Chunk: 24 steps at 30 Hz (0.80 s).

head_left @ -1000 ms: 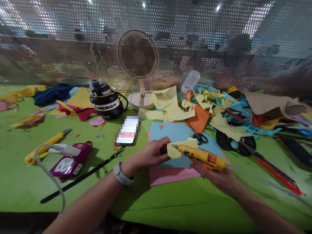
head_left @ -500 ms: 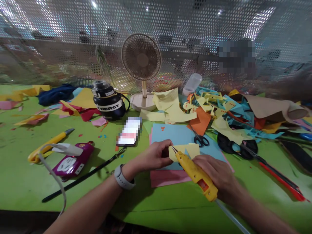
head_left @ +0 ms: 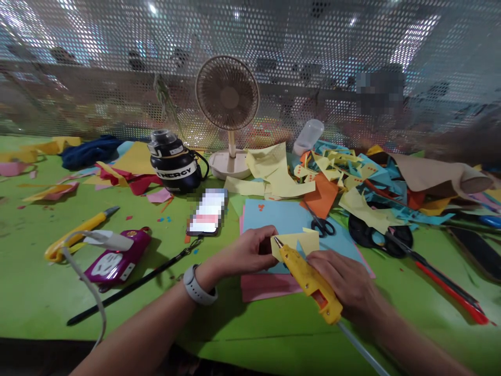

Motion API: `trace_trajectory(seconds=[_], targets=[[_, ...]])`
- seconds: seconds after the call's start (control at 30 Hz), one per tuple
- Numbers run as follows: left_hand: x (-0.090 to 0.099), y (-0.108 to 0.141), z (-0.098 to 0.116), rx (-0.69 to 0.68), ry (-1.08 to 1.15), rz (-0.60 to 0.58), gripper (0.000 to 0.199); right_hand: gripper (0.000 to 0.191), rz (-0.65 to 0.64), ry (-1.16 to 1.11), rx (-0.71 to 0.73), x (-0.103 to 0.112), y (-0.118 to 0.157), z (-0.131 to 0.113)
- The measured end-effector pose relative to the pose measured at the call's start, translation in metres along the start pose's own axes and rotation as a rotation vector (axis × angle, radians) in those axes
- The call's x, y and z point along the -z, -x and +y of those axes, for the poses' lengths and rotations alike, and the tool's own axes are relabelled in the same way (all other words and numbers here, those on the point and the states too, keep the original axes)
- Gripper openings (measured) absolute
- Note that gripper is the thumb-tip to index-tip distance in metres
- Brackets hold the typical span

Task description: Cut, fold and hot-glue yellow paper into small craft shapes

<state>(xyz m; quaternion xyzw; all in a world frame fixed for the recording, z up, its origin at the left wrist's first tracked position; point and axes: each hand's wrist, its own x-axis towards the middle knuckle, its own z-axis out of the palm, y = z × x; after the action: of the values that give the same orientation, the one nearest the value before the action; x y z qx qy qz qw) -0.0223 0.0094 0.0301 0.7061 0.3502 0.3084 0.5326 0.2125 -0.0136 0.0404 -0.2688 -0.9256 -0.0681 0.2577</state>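
My left hand (head_left: 256, 249) pinches the left edge of a folded piece of pale yellow paper (head_left: 309, 240). A yellow hot glue gun (head_left: 311, 279) is gripped in my right hand (head_left: 342, 277). Its metal nozzle points up and left, at the paper's left end close to my left fingertips; I cannot tell whether it touches. A small blue patch shows on the paper by the glue gun. Beneath my hands lie blue sheets (head_left: 270, 214) on top of pink sheets (head_left: 254, 290). Black-handled scissors (head_left: 323, 225) rest on the blue sheet just beyond the paper.
At the back stand a fan (head_left: 230, 96) and a black bottle (head_left: 174, 164). A phone (head_left: 207, 211), a purple power bank (head_left: 117, 258) and a yellow cutter (head_left: 80, 232) lie to the left. Paper scraps (head_left: 348, 172) and a red-black tool (head_left: 446, 287) lie right.
The glue gun and my right hand have shifted slightly left, with the nozzle nearer my left fingers. The yellow paper has tilted a little. My left hand stays in place.
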Motion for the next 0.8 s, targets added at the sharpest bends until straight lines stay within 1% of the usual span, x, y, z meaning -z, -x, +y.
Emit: trace_trajectory(seconds=[0.17,0.27,0.37,0.47,0.6,0.8], targets=[[0.001,0.000,-0.002,-0.015,-0.003,-0.001,0.013,0.015,0.040,-0.019,0.020,0.001,0.001,0.001],[0.001,0.000,-0.003,-0.012,-0.019,-0.006,0.014,0.014,0.031,-0.103,-0.022,0.002,0.004,0.001],[0.002,0.001,-0.003,-0.022,-0.098,0.016,0.012,0.013,-0.032,-0.227,-0.126,0.001,0.009,0.003],[0.003,0.002,-0.003,-0.060,-0.189,0.039,0.011,0.012,-0.060,-0.288,-0.199,-0.003,0.013,0.005],[0.003,0.003,-0.003,-0.101,-0.285,0.043,0.011,0.012,-0.044,-0.336,-0.218,-0.006,0.014,0.008],[0.002,0.003,-0.001,-0.145,-0.434,0.065,0.015,0.013,-0.090,-0.358,-0.222,-0.003,0.012,0.007]])
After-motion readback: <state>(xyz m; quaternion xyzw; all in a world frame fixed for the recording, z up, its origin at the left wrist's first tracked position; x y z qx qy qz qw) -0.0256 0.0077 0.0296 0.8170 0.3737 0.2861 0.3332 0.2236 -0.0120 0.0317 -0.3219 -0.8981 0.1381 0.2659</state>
